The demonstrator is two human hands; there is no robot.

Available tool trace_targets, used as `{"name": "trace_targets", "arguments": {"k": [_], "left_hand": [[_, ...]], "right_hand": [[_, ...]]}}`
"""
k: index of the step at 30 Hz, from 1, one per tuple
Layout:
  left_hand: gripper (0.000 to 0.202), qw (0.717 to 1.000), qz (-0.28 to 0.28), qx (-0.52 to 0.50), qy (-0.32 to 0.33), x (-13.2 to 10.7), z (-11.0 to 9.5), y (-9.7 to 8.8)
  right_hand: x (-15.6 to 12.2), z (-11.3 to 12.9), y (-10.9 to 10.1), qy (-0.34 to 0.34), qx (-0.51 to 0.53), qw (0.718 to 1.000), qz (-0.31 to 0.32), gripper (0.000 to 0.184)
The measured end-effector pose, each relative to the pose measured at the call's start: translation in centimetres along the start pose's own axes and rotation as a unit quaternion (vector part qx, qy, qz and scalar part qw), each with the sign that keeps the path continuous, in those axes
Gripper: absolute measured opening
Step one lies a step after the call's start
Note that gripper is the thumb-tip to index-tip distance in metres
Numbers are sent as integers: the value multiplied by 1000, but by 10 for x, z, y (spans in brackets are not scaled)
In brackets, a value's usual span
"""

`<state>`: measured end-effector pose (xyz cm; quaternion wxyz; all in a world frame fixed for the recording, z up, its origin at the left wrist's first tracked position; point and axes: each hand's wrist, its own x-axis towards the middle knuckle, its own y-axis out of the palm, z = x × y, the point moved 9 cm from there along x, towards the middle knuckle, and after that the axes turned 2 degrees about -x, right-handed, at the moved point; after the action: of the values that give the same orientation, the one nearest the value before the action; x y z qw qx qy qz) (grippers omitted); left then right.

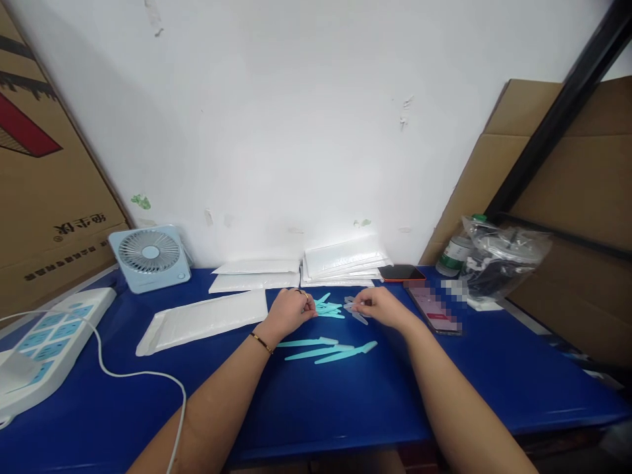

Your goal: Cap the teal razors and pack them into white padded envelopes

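Note:
Over the middle of the blue table, my left hand [290, 311] has its fingers pinched on a turquoise eyebrow razor at the edge of a small pile of eyebrow razors [330, 311]. Facing it, my right hand [382, 307] is closed, thumb and fingertips on a clear plastic blade cap; more clear caps [359, 318] lie just under those fingers. Nearer to me, several eyebrow razors [340, 354] lie side by side, heads to the right, some with a pale cover on the head. My fingers partly hide the pile and the caps.
A white padded mailer [202, 321] lies left of my hands. Stacked mailers [345, 258] stand against the wall. Left are a fan [151, 257] and a power strip [54, 339] with a white cable crossing my left forearm. Right are phones [437, 309], a bottle [451, 257] and a plastic bag [498, 270].

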<state>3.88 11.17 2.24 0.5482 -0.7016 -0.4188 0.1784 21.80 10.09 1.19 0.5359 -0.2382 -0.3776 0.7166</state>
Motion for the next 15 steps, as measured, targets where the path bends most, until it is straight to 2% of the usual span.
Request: {"name": "trace_targets", "arguments": {"k": [3, 6, 9, 11, 15], "left_hand": [[28, 1000, -8, -8, 9, -4, -7, -6], [26, 995, 87, -22, 44, -13, -21, 5], [14, 985, 169, -29, 37, -21, -26, 18], [11, 986, 164, -30, 20, -20, -24, 20], [17, 993, 100, -55, -8, -11, -19, 16]], "right_hand": [[-1, -5, -15, 12, -47, 997, -54, 23], [-2, 8, -12, -27, -50, 997, -52, 16], [-4, 22, -3, -54, -43, 997, -32, 15], [-4, 31, 6, -61, -24, 998, -9, 17], [-7, 44, 29, -69, 44, 994, 74, 27]]}}
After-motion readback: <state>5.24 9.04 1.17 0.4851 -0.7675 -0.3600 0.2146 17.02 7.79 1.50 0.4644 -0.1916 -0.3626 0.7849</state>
